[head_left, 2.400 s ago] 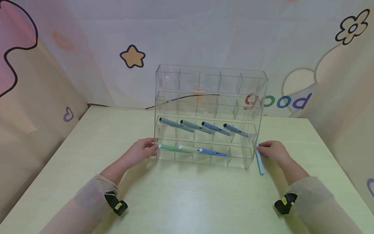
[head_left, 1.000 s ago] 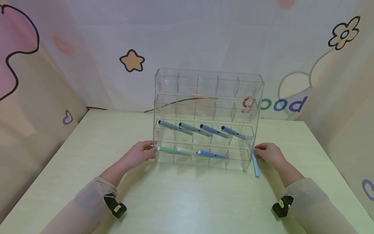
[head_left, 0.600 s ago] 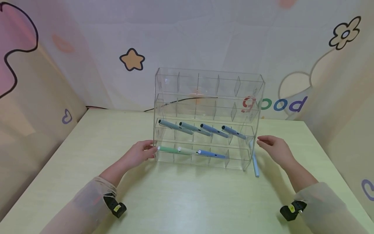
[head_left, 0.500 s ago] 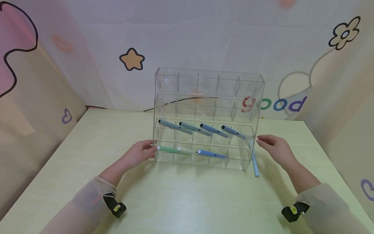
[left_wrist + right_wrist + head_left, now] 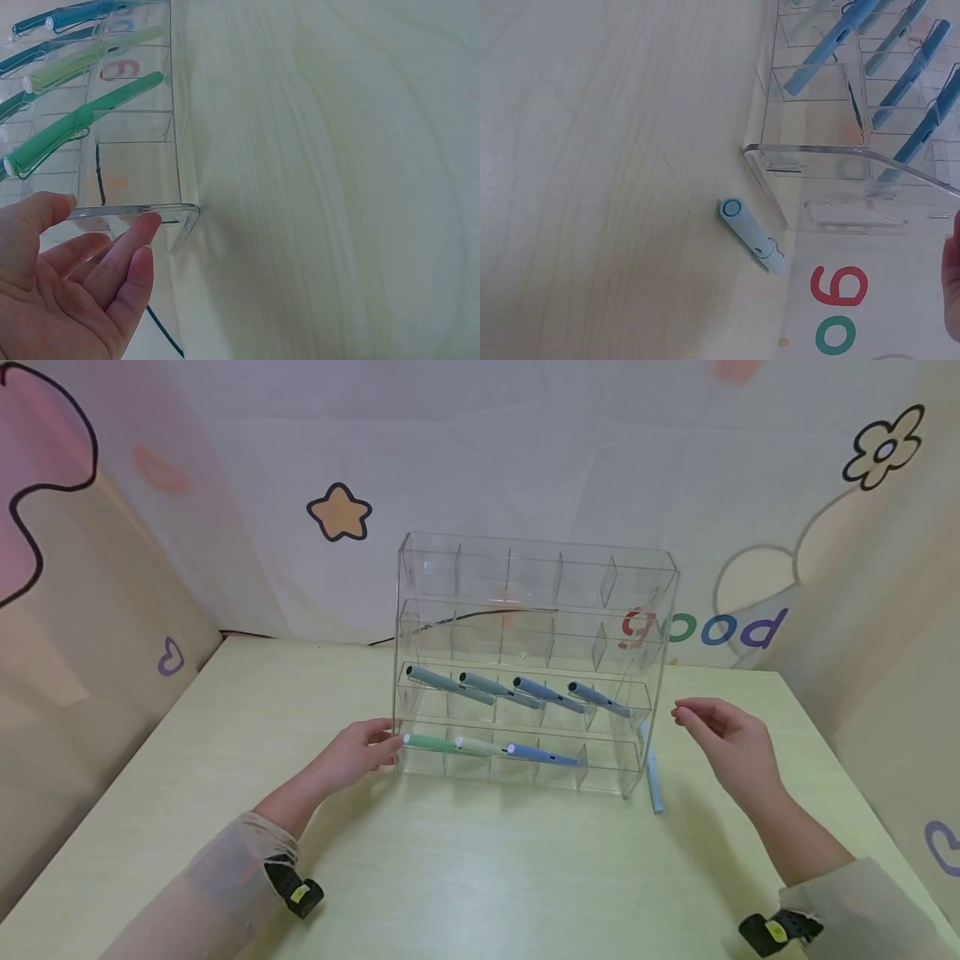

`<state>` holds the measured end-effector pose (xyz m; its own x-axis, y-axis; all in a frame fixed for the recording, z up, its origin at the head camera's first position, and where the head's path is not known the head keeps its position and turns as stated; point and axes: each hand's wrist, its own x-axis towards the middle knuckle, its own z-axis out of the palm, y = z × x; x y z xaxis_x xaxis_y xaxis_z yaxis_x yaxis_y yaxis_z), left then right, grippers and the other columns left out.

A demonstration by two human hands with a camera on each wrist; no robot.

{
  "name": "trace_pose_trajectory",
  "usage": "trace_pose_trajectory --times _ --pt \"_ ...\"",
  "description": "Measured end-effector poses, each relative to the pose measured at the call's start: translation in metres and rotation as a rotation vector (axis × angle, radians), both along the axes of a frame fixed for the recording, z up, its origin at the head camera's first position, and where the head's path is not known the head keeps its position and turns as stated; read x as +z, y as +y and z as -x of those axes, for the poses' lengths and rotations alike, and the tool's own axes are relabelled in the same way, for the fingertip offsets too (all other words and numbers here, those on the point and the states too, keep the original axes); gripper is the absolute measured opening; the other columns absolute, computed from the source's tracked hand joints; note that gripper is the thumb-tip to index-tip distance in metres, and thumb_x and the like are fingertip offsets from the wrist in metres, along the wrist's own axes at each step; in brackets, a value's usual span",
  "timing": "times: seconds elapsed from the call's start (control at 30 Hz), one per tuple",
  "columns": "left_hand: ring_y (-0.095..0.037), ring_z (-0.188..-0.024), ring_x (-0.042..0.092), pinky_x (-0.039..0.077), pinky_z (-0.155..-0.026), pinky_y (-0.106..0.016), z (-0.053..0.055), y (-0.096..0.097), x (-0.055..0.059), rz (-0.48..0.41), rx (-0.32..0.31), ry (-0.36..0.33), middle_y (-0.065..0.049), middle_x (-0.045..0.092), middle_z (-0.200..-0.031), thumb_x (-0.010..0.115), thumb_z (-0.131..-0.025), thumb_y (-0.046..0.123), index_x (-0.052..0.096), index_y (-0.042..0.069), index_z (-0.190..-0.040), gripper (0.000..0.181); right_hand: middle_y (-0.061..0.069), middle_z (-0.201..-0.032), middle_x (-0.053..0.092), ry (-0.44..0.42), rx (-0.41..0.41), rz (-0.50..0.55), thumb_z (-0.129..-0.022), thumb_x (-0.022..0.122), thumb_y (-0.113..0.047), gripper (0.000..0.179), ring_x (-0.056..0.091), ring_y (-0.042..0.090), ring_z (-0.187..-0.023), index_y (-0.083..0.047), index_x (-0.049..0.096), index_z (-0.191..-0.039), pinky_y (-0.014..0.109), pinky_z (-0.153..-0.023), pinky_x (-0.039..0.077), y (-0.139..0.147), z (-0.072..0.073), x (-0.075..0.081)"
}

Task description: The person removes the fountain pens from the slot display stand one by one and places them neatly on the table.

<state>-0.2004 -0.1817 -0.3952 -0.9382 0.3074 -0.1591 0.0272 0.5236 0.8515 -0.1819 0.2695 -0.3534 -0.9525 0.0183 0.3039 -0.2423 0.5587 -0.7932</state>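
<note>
A clear acrylic pen rack (image 5: 633,781) with tiered compartments stands on the table. My left hand (image 5: 356,755) is at its left side; in the left wrist view the thumb (image 5: 52,206) and fingers pinch the side panel's edge. Four pens fill most of the second row from the bottom, dark-ended, including a blue one (image 5: 551,695). In the bottom row lie a green pen (image 5: 431,742), a pale green pen (image 5: 480,745) and a blue pen (image 5: 543,753). A light blue pen (image 5: 748,231) lies on the table beside the rack's right side. My right hand (image 5: 735,752) hovers right of it, fingers loosely bent, holding nothing.
The pale wooden table (image 5: 487,877) meets a printed cloth backdrop (image 5: 540,460) behind the rack. Cloth walls (image 5: 75,735) rise on both sides. A dark cable (image 5: 251,633) runs along the table's back edge. Black wrist cameras (image 5: 300,893) sit at both sleeves.
My right hand has let go of the light blue pen beside the rack and moved away to the right. The left hand stays at the rack's left side.
</note>
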Motion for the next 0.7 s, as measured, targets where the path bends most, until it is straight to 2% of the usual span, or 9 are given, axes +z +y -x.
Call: trace_pose_trajectory --times 0.13,0.23,0.3,0.53,0.7 --pt "-0.029 -0.096 0.063 0.049 -0.086 -0.045 0.0 0.0 0.001 0.002 -0.003 0.0 -0.027 0.054 -0.123 0.05 -0.098 0.022 0.035 -0.009 -0.137 0.053 -0.018 -0.093 0.063 0.072 0.079 0.037 -0.092 0.059 -0.013 0.027 0.061 -0.002 -0.086 0.007 0.061 -0.109 0.01 -0.076 0.045 -0.006 -0.004 0.002" --pt "-0.029 -0.096 0.063 0.049 -0.085 -0.044 0.0 0.001 0.002 0.003 -0.003 0.005 -0.027 0.054 -0.123 0.05 -0.097 0.022 0.036 -0.008 -0.137 0.052 -0.015 -0.093 0.064 0.099 0.137 0.012 -0.091 0.06 -0.009 0.023 0.061 -0.001 -0.084 0.006 0.063 -0.107 0.011 -0.074 0.047 -0.011 -0.005 0.001" --pt "-0.03 -0.096 0.063 0.049 -0.085 -0.045 0.001 0.001 0.002 0.006 -0.003 0.004 -0.027 0.054 -0.123 0.05 -0.098 0.022 0.036 -0.008 -0.137 0.052 -0.011 -0.093 0.065 0.092 0.164 -0.006 -0.091 0.06 -0.008 0.021 0.062 0.001 -0.083 0.005 0.064 -0.107 0.012 -0.073 0.048 -0.016 -0.005 0.0" --pt "-0.03 -0.096 0.063 0.049 -0.085 -0.044 0.001 0.004 0.002 0.017 0.004 -0.022 -0.026 0.054 -0.123 0.05 -0.098 0.022 0.035 -0.009 -0.138 0.053 0.018 -0.104 0.065 -0.01 0.248 0.007 -0.09 0.061 -0.007 0.022 0.063 -0.001 -0.086 0.003 0.064 -0.11 0.014 -0.074 0.049 -0.034 -0.005 -0.006" --pt "-0.032 -0.099 0.062 0.048 -0.086 -0.045 -0.001 0.002 0.001 0.003 0.0 -0.008 -0.027 0.052 -0.125 0.048 -0.098 0.023 0.034 -0.009 -0.138 0.053 0.016 -0.107 0.065 -0.071 0.298 0.01 -0.09 0.063 -0.012 0.025 0.064 0.01 -0.091 0.0 0.064 -0.111 0.016 -0.076 0.049 -0.044 -0.004 -0.007"
